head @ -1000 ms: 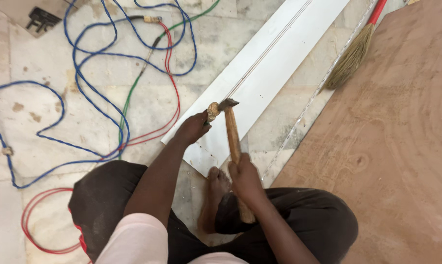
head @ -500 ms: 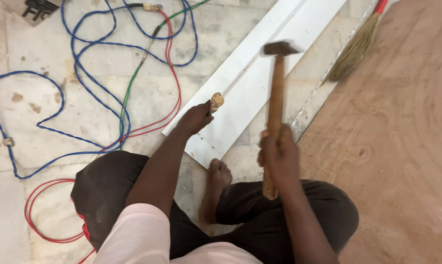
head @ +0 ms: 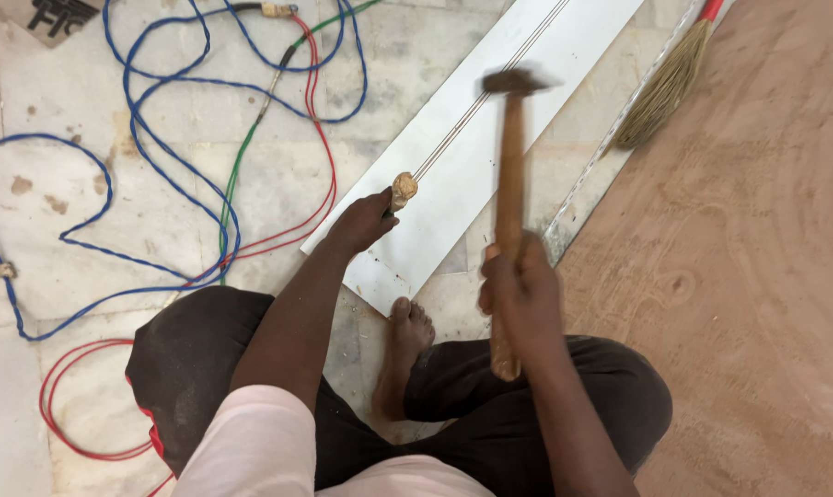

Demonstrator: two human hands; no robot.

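My left hand [head: 361, 223] grips a chisel with a worn wooden top [head: 402, 189], held upright against the edge of a long white panel [head: 490, 147] lying on the floor. In my right hand [head: 520, 293] is a hammer with a wooden handle [head: 509, 175], raised, its dark metal head [head: 513, 81] blurred above the panel and to the right of the chisel. I sit on the floor with my bare foot [head: 405, 342] against the panel's near end.
Blue, red and green cables [head: 232, 175] loop over the marble floor on the left. A plywood sheet [head: 757, 258] covers the right side. A broom [head: 665, 83] and a thin metal strip [head: 601, 166] lie along its edge.
A second ago the hammer head met the chisel top. It then swung up and right, and it is still raised now, blurred with motion. The left hand and chisel stayed in place.
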